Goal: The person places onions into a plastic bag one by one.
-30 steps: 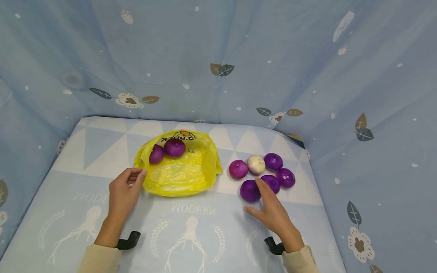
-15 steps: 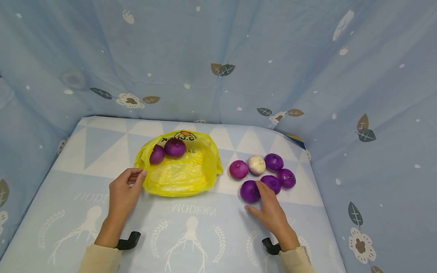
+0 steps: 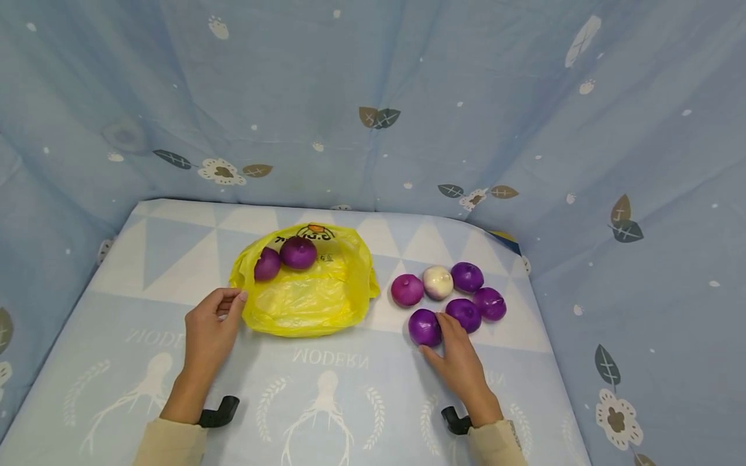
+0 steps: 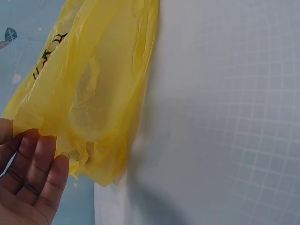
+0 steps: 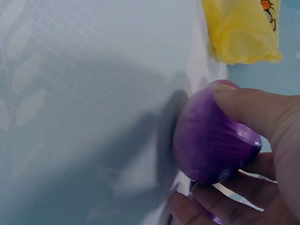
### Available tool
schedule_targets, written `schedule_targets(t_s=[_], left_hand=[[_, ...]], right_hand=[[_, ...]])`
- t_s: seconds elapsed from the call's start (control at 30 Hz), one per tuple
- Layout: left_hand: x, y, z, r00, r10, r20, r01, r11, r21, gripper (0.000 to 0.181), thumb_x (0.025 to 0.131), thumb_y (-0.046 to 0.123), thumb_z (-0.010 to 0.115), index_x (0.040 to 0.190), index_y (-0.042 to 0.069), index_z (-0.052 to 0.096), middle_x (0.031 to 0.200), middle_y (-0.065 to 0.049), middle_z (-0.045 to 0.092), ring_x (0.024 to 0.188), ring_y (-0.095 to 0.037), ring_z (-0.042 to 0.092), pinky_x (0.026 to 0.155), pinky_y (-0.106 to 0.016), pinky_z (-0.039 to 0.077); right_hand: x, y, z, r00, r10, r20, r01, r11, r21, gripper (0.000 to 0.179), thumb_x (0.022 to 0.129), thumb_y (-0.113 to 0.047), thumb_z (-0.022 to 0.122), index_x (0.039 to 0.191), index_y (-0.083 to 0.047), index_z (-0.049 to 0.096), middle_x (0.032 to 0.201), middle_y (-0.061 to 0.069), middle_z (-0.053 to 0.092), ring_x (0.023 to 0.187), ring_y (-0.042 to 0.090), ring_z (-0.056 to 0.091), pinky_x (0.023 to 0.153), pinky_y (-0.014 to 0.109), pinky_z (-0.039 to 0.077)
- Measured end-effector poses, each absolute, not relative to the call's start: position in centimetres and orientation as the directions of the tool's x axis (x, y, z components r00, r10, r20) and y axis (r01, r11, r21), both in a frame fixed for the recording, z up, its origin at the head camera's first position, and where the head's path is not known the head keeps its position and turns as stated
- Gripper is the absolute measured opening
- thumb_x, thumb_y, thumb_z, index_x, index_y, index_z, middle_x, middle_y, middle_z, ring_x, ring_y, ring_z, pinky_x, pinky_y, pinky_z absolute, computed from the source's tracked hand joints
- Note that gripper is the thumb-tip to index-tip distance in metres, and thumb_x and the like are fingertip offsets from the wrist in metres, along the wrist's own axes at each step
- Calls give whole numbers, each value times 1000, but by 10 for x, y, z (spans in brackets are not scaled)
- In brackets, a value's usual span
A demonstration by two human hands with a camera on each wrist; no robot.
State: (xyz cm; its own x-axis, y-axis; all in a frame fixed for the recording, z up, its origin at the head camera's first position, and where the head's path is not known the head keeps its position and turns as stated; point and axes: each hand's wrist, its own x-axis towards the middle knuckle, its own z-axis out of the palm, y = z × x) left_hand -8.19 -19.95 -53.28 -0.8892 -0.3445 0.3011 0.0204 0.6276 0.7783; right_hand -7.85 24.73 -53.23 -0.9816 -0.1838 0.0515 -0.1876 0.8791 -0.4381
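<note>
Shifted slightly leftward, my right hand [image 3: 458, 357] pinched a round, glossy purple onion [image 3: 424, 327] I judged firm, slippery, best held around its middle.

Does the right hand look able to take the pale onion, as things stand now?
Probably not at once: the right hand is gripping a purple onion, and other purple onions sit close to the pale onion.

Gap between bag [image 3: 315, 304] and near onion [image 3: 423, 327]; onions [image 3: 464, 315] block beyond.
</note>
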Motion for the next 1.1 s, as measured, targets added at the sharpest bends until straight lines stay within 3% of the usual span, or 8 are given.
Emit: schedule_targets(t_s=[0.37, 0.83, 1.1], left_hand=[[-81, -203, -533, -889, -346, 299, 21, 623, 782, 23, 93, 28, 65, 103, 8, 69, 92, -3, 69, 76, -10, 57, 64, -7, 42], [-81, -201, -534, -892, -354, 282, 5, 616, 788, 23, 94, 29, 65, 103, 9, 69, 93, -2, 68, 77, -9, 57, 64, -8, 42], [-81, -201, -534, -890, -351, 289, 10, 621, 784, 21, 93, 27, 65, 102, 8, 69, 91, -2, 69, 76, -9, 57, 64, -9, 42]], right_hand=[[-78, 244, -535, -992, -125, 17, -115, 843, -526, 74, 83, -37, 76, 142, -8, 44, 142, 13, 47, 128, 31, 46, 104, 49, 38], [-78, 243, -541, -996, -94, -1, -78, 840, -537, 74, 81, -37, 78, 141, -11, 43, 139, 10, 50, 126, 29, 50, 101, 48, 42], [-77, 241, -542, -998, -58, -3, -47, 837, -545, 74, 79, -38, 80, 140, -17, 44, 132, 12, 56, 101, 26, 61, 85, 44, 52]])
